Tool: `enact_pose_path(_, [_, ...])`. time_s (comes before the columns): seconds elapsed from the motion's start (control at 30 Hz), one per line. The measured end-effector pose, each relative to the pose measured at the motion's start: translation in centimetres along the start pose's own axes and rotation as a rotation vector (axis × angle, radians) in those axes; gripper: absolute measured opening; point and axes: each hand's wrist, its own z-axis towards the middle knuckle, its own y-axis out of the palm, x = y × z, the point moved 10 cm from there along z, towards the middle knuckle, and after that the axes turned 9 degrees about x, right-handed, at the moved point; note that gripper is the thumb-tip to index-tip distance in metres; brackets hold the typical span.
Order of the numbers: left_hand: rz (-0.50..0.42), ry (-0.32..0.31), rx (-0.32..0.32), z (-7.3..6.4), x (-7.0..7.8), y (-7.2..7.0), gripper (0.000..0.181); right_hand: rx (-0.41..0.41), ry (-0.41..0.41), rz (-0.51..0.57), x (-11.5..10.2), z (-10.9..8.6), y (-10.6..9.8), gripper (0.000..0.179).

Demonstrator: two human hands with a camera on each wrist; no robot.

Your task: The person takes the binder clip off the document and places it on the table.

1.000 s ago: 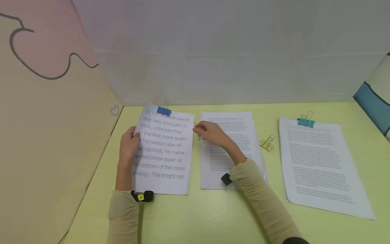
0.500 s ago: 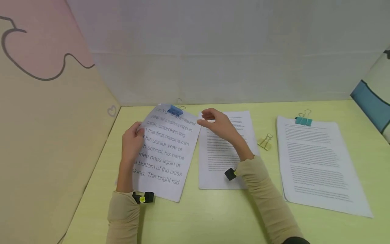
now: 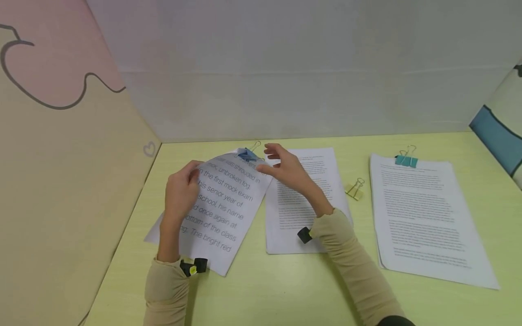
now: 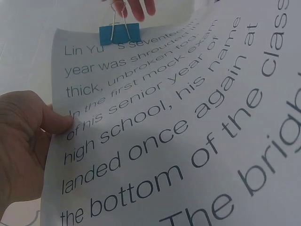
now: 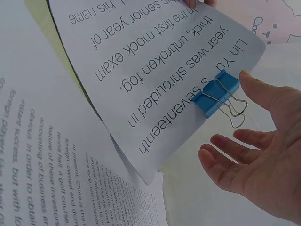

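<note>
My left hand [image 3: 182, 192] grips the left edge of a large-print paper stack [image 3: 220, 203], thumb on the front face. The stack is turned and its upper left side is lifted and bowed. A blue binder clip [image 5: 216, 94] bites its top edge, wire handles standing out beyond the paper. My right hand [image 3: 285, 168] is beside that clip with fingers spread and slightly bent. In the right wrist view its thumb and fingers stand on either side of the clip's handles, with a gap around them. The fingers of my left hand behind the paper are hidden.
A small-print stack [image 3: 299, 240] lies under my right forearm. To its right are a loose gold binder clip [image 3: 355, 190] and another printed stack [image 3: 428, 217] with a teal binder clip [image 3: 406, 161]. A pale wall [image 3: 306, 81] borders the back of the yellow table [image 3: 269, 290].
My left hand has lifted the large-print stack's left side and turned it clockwise, bringing the blue clip right. My right hand has risen and opened out, ending beside the clip.
</note>
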Motion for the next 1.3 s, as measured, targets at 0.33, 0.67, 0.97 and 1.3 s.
enact_pose_path(0.33, [0.054,0.068,-0.025,-0.2,1.4,-0.1,0.029,0.007,0.017,0.001,0.2,0.0,0.4,0.075])
enact_pose_path(0.67, [0.064,0.109,-0.037,-0.4,1.9,-0.2,0.028,-0.075,-0.073,-0.115,0.0,-0.1,0.9,0.063])
enact_pose_path(0.97, [0.072,0.117,-0.035,-0.3,1.6,-0.4,0.028,-0.199,-0.087,-0.346,0.1,-0.3,2.4,0.072])
enact_pose_path(1.3, [0.059,0.125,-0.046,-0.2,1.5,-0.5,0.027,-0.067,-0.229,-0.534,-1.2,-0.6,1.3,0.052])
